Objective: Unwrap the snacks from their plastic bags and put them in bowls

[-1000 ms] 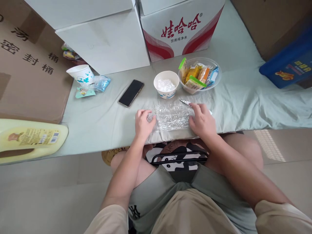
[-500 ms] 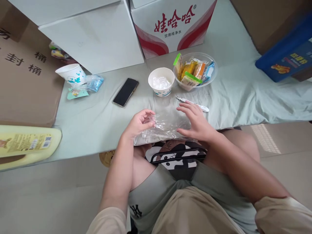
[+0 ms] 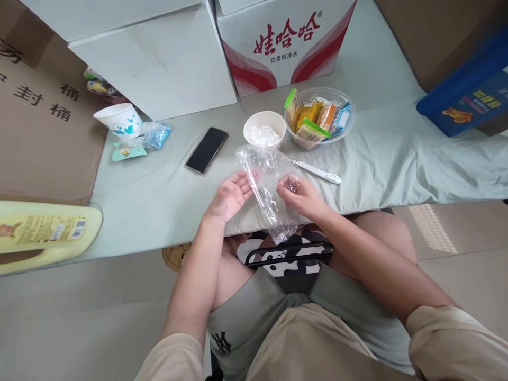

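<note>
A clear, crinkled plastic bag (image 3: pixel 270 196) hangs upright over the near edge of the cloth-covered table. My right hand (image 3: pixel 302 194) is closed on its right side, fingers pinched together. On the bag's left, my left hand (image 3: pixel 233 197) is open with its fingers stretched out, the tips partly behind the film. Just beyond the bag stands a paper cup (image 3: pixel 265 132) with crumpled clear plastic in it. A white-handled knife (image 3: pixel 317 172) lies to the right, its tip end partly behind the bag.
A clear bowl of wrapped snacks (image 3: pixel 319 119) stands behind the knife. To the left lie a phone (image 3: pixel 207 150), a tipped paper cup (image 3: pixel 121 120) and blue wrappers (image 3: pixel 156 135). Cartons (image 3: pixel 289 47) line the back, a yellow jug (image 3: pixel 47 233) the left edge, a blue container (image 3: pixel 464 90) the right.
The plastic bag has risen from lying flat on the table to upright. My right hand has closed on it and shifted left; my left hand has opened, its fingers now straighter.
</note>
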